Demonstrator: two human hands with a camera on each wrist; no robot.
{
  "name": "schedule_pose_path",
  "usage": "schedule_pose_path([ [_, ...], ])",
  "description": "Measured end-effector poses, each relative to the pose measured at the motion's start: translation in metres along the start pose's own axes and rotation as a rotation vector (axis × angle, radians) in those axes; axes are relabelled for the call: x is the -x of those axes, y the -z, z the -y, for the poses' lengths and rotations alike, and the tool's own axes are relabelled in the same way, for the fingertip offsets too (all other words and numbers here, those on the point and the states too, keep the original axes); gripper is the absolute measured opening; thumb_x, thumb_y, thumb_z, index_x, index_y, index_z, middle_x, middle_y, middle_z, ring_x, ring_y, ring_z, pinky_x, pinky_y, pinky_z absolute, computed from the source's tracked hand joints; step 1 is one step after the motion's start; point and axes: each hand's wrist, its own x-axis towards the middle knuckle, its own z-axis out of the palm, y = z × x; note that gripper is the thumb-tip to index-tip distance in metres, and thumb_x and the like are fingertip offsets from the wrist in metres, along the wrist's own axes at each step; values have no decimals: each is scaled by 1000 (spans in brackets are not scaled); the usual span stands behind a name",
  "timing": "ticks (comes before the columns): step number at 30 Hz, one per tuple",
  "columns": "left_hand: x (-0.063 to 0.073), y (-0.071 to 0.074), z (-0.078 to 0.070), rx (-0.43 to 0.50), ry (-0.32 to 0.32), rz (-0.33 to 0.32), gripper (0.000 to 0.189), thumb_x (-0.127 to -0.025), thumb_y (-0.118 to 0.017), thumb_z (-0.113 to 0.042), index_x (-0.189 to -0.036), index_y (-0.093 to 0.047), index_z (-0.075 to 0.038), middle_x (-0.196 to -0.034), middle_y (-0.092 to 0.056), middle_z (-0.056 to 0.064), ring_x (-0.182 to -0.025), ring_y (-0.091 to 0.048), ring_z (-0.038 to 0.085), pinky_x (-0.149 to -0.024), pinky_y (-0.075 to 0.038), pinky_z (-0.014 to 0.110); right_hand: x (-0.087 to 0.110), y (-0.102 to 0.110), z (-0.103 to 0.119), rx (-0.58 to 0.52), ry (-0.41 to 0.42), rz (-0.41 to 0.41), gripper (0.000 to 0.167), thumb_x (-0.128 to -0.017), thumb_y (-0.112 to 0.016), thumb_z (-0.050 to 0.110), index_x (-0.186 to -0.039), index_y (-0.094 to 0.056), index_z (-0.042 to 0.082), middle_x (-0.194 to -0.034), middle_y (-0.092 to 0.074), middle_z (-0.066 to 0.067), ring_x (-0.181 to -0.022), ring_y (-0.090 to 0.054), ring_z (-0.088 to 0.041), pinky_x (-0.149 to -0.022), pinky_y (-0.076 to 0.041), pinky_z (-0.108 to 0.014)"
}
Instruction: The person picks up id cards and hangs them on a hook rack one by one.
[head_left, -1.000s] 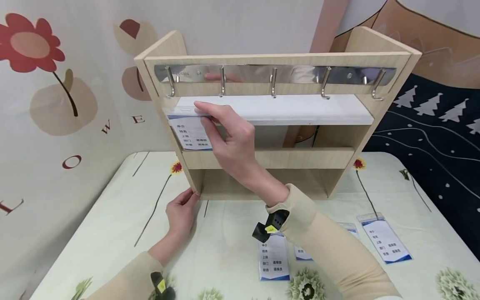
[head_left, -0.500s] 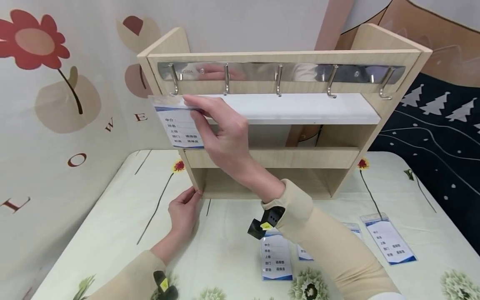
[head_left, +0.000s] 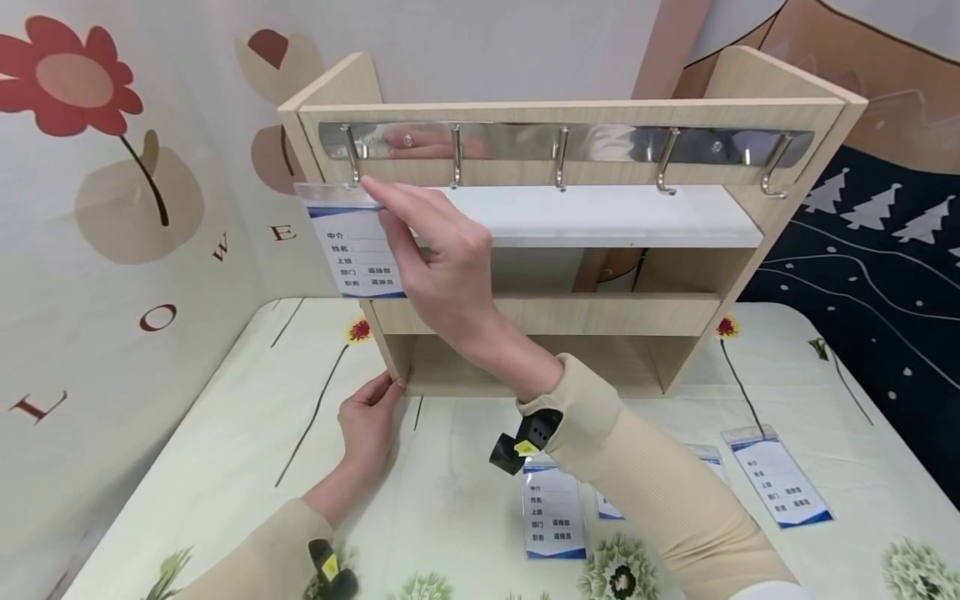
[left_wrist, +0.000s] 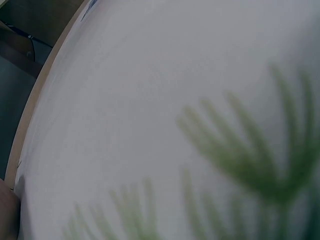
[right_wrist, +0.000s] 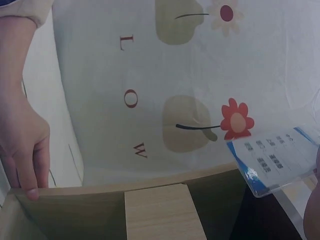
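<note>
My right hand (head_left: 446, 258) pinches a name badge (head_left: 352, 250) in a clear sleeve by its upper right edge, thumb and fingertips near the top. The badge is white with blue bands and printed lines. Its top overlaps the tip of the leftmost hook (head_left: 350, 154), and it juts past the left side of a wooden shelf (head_left: 547, 317). In the right wrist view the badge (right_wrist: 275, 157) is tilted, with only part of the holding hand at the edge. My left hand (head_left: 367, 421) grips the shelf's lower left front corner.
A metal rail (head_left: 510, 142) with several hooks runs along the shelf's upper front board. On the flowered tablecloth (head_left: 465, 467) lie more badges, one badge (head_left: 553, 512) in front and another badge (head_left: 777, 475) at the right. A curtain (head_left: 187, 275) hangs on the left.
My right hand has carried the badge left and slightly up, from in front of the shelf opening to the leftmost hook. My left hand keeps its grip on the shelf corner.
</note>
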Motion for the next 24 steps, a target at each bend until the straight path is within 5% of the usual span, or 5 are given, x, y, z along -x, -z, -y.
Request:
schedule_pose_path([
  [24,-2,0,2,-5,-2,9,33,-98,-70,-7,-130,-68,1,-123,-69,21,-91,-67,-8,-82,-55,13,-5,-2,6,44,12,15,23,-99,-61,-6,-120,-70,-12,-110,-72,-20,-101,-68,-20,-81,-55,-19],
])
